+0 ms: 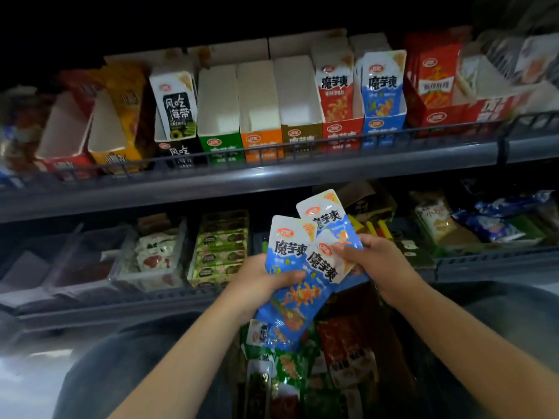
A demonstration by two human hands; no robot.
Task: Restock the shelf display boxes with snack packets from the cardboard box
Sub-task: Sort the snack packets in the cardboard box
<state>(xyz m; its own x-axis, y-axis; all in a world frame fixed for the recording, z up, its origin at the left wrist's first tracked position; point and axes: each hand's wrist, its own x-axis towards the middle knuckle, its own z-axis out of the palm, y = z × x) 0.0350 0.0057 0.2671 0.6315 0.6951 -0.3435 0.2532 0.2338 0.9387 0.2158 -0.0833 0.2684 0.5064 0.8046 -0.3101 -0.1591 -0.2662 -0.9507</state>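
Blue packets gathered between two hands, below the shelf

A fanned bunch of blue snack packets was gripped from both sides, the left hand curled round its lower part and the right hand pinching an upper corner. Above the grip stood the matching blue display box; beneath it lay the cardboard box. The loosely overlapped packets could have slid apart and dropped, or been placed in the neighbouring red display box.

Both forearms bare, no sleeves/watch/rings; left hand & right hand ungloved; dark blue-grey jeans.
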